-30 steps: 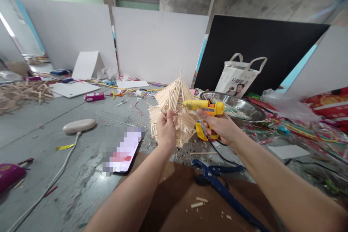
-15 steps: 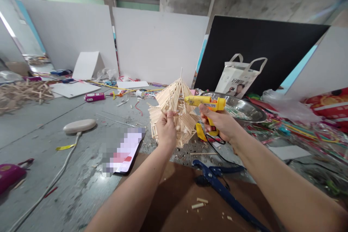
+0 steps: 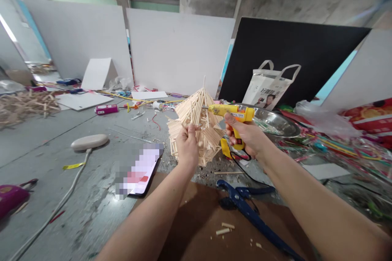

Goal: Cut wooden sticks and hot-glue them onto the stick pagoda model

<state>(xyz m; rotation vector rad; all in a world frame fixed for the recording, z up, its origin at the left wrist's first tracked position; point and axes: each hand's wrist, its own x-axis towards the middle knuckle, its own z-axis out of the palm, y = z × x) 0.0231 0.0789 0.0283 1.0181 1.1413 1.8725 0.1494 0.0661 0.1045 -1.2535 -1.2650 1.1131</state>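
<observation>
A small house model (image 3: 211, 102) of pale wooden sticks, with a pointed roof, stands in the middle of the table. My left hand (image 3: 188, 147) is in front of it, thumb and fingers pinched on a thin wooden stick (image 3: 192, 113) that points up across the roof. Wrapped round the handle of a yellow glue gun (image 3: 245, 114) is my right hand (image 3: 243, 132). The gun's nozzle points left, close to the roof and above my left fingertips. My left hand partly hides the model's lower front.
A phone (image 3: 150, 171) lies left of my left arm. Blue cutters (image 3: 248, 212) and stick offcuts rest on a brown board (image 3: 190, 212) in front. Behind the glue gun are a metal bowl (image 3: 288, 128) and a paper bag (image 3: 266, 87). A white cable (image 3: 72, 189) runs at left.
The glue gun has shifted slightly up and left in my right hand's grip. My left hand and the model stay almost where they were.
</observation>
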